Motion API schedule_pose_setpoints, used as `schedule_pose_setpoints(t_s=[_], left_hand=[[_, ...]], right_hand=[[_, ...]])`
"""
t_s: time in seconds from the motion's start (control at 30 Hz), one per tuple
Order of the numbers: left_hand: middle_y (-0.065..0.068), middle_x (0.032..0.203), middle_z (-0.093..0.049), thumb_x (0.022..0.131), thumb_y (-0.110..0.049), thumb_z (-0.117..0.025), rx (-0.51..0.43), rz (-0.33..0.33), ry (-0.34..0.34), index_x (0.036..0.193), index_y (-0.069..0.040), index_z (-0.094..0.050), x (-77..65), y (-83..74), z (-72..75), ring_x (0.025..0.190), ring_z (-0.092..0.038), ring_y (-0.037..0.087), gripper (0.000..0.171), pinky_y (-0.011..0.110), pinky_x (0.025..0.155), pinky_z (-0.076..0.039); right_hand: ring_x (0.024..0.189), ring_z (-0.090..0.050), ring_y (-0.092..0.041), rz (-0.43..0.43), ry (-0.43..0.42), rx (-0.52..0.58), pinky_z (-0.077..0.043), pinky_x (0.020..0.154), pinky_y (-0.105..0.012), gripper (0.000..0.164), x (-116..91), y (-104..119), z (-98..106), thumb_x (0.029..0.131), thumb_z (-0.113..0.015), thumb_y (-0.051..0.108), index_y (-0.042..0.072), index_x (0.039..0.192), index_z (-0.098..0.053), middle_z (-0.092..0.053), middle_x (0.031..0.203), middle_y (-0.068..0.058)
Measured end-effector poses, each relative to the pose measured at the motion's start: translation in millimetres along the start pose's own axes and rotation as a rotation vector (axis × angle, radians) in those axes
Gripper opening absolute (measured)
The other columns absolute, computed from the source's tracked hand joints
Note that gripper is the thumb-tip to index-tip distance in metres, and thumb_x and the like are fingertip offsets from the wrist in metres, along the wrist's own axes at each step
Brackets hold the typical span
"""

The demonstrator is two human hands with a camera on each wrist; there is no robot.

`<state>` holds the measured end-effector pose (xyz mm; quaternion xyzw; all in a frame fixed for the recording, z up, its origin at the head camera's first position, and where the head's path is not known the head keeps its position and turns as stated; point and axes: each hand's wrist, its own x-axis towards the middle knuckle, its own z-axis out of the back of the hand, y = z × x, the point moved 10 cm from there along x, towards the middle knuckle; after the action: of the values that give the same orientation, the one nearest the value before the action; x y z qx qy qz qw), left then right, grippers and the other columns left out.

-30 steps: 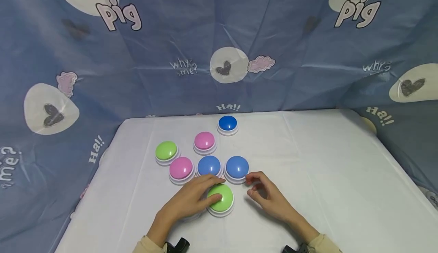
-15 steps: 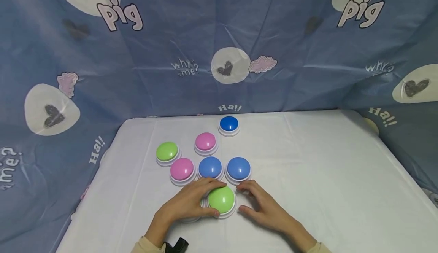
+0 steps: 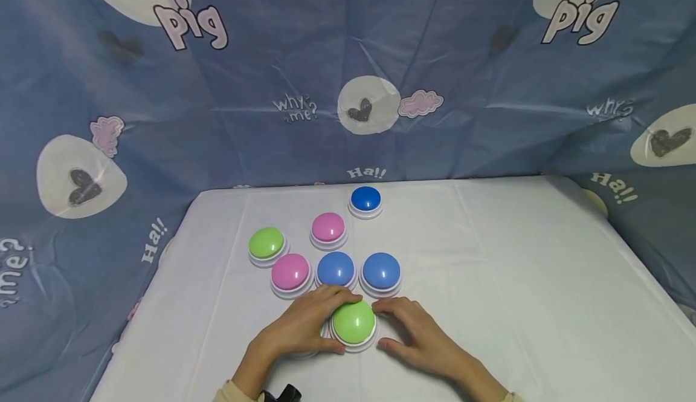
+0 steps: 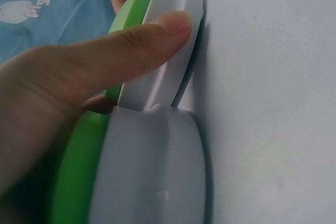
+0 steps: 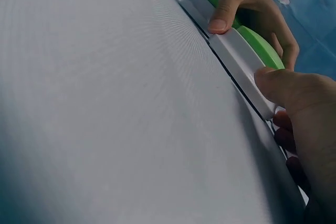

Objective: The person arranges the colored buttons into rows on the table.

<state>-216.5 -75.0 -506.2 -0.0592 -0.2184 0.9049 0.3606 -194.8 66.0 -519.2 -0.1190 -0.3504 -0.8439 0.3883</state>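
Observation:
A green push button (image 3: 353, 322) with a white base lies flat between the hands in the head view. My left hand (image 3: 301, 323) grips it, thumb on the near side of its base and fingers on the far side. My right hand (image 3: 421, 338) curves loosely beside its right edge; the index fingertip is at the rim and the thumb (image 5: 273, 82) lies by the base. Whether that thumb touches is unclear. A second green button (image 4: 79, 171) stands against the first on its left, mostly hidden under my left hand in the head view.
Behind the hands are two light blue buttons (image 3: 382, 271), a pink button (image 3: 290, 272) and another green button (image 3: 266, 243). A pink button (image 3: 328, 227) and a dark blue button (image 3: 365, 199) lie farther back on the white tabletop (image 3: 516, 281). A patterned blue cloth (image 3: 261, 142) hangs behind.
My right hand has moved from beside the right blue button, down and left to the green button. My left thumb has slid off the green dome to the near side of its base.

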Motion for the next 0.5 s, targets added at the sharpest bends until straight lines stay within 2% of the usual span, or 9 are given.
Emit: schedule_pose_setpoints(t_s=[0.2,0.5], left_hand=[[-0.012,0.13,-0.051,0.062,-0.044,-0.084,0.004,-0.006,-0.012,0.134,-0.029,-0.047,-0.5,-0.1,-0.6,0.123,-0.047,0.01,0.082,0.038,0.1,-0.045],[-0.012,0.13,-0.051,0.062,-0.049,-0.082,0.023,-0.009,-0.044,0.134,-0.031,-0.047,-0.2,1.8,-1.7,0.123,-0.048,0.01,0.083,0.037,0.098,-0.046]], right_hand=[[0.117,-0.051,-0.008,0.029,-0.044,-0.011,-0.041,0.094,-0.026,0.056,2.6,5.5,-0.2,0.079,-0.074,0.035,0.017,0.128,-0.052,-0.055,0.125,0.011],[0.115,-0.05,-0.006,0.003,-0.08,-0.045,-0.045,0.094,-0.029,0.06,8.8,7.2,-5.8,0.076,-0.075,0.046,0.02,0.125,-0.052,-0.052,0.125,0.013]])
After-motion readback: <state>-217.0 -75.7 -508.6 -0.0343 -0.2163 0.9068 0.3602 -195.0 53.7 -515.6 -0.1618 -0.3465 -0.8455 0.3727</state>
